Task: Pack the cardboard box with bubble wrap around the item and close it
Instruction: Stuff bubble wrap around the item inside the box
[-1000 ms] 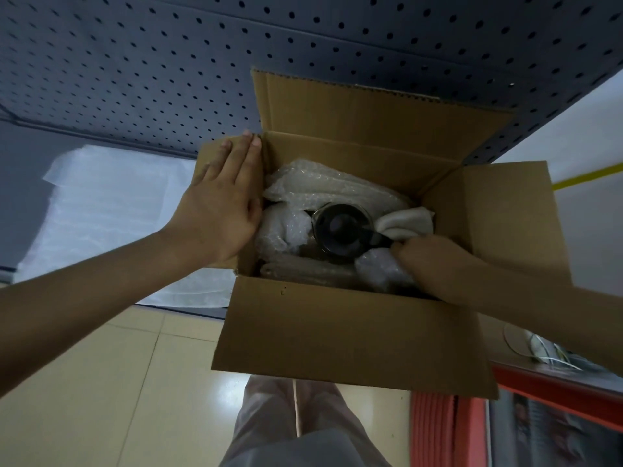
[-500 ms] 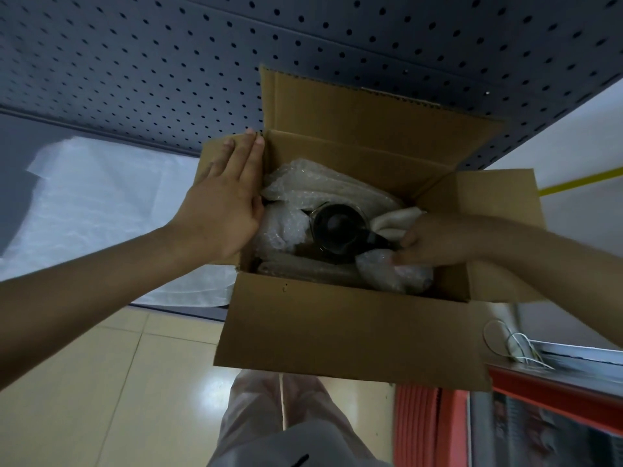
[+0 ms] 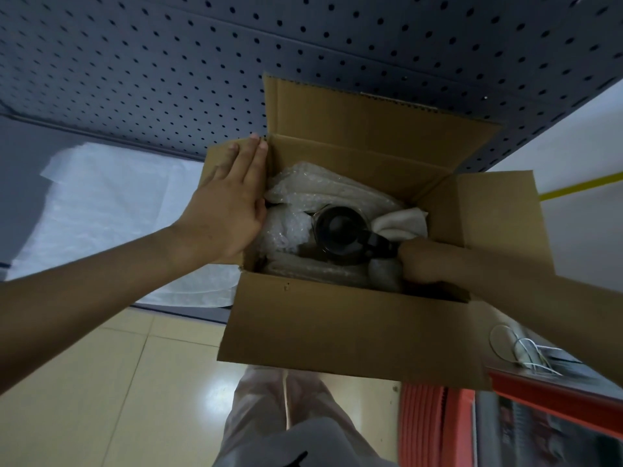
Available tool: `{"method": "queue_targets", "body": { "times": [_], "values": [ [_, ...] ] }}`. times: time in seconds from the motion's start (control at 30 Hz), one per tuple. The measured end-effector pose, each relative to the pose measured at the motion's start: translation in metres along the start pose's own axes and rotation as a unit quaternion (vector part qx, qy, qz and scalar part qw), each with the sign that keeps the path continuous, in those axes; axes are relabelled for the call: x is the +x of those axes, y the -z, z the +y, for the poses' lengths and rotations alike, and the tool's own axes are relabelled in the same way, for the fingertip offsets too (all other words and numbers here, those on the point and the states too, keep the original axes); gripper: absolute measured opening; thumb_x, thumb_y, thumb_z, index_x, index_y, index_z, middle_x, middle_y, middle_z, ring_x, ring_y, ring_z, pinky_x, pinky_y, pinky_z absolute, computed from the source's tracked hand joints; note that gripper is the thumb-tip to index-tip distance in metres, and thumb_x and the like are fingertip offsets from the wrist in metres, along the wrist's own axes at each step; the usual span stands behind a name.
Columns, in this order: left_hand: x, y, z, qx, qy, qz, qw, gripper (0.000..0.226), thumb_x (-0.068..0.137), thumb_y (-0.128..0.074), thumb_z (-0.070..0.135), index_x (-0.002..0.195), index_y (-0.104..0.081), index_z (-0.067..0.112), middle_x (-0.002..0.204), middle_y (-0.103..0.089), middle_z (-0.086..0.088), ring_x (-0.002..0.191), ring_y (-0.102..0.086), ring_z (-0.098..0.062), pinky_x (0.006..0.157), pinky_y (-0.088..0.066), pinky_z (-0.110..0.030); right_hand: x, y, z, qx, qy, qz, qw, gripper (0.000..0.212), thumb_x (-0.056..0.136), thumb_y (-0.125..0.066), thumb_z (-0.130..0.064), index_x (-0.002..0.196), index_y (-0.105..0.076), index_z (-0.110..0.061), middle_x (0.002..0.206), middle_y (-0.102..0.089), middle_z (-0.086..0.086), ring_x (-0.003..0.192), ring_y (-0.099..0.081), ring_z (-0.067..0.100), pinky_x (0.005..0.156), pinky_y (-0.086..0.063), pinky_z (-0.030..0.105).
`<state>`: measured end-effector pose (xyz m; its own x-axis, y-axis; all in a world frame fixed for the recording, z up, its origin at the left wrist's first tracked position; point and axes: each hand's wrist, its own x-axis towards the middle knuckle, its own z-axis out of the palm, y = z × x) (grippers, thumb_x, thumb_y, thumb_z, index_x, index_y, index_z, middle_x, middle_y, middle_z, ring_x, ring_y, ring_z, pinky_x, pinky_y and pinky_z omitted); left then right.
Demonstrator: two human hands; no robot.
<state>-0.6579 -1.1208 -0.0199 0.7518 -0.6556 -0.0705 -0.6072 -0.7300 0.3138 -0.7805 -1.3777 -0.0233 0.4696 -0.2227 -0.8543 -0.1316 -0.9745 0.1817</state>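
An open cardboard box stands at the table's edge with all its flaps up or spread. Inside it a dark round glass pot with a black handle lies among rolls of bubble wrap. My left hand lies flat with straight fingers on the box's left flap, pressing it outward. My right hand is down inside the right side of the box, fingers curled beside the pot's handle; what it grips is hidden.
A sheet of white foam wrap lies on the table left of the box. A dark pegboard wall rises behind. A red shelf with wires sits lower right. Tiled floor and my legs show below.
My right hand has gone back down into the right side of the box next to the pot's handle. My left hand stays flat on the left flap.
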Motion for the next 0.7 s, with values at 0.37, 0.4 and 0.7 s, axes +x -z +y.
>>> {"method": "queue_targets", "body": {
  "times": [0.37,0.4,0.7],
  "values": [
    [-0.015,0.04,0.026,0.117,0.002,-0.034,0.993,0.061,0.093,-0.034,0.034,0.148,-0.025,0.008,0.155,-0.027,-0.012,0.142,-0.026,-0.034,0.109,-0.028,-0.046,-0.067,0.05,0.03,0.108,0.105,0.186,0.971,0.036,0.092,-0.059,-0.024,0.126,-0.056,-0.015,0.121,-0.06,0.005,0.088,-0.051,0.008,0.056,-0.033,0.007],
    [-0.019,0.048,0.029,0.107,0.006,-0.034,0.994,0.062,0.089,-0.031,0.036,0.143,-0.035,0.007,0.149,-0.037,-0.014,0.136,-0.035,-0.036,0.104,-0.035,-0.046,-0.072,0.05,0.026,0.109,0.111,0.194,0.969,0.037,0.093,-0.058,-0.026,0.128,-0.054,-0.018,0.117,-0.06,0.002,0.08,-0.048,0.003,0.055,-0.034,0.004],
    [-0.061,0.089,-0.036,0.125,0.065,-0.004,0.99,0.044,0.092,-0.049,0.027,0.134,-0.047,0.012,0.133,-0.053,-0.007,0.117,-0.053,-0.029,0.093,-0.046,-0.038,-0.089,0.079,-0.048,0.107,0.146,0.268,0.946,0.008,0.09,-0.061,-0.034,0.094,-0.058,-0.028,0.092,-0.058,-0.008,0.089,-0.057,0.014,0.075,-0.049,0.028]
  ]
}}
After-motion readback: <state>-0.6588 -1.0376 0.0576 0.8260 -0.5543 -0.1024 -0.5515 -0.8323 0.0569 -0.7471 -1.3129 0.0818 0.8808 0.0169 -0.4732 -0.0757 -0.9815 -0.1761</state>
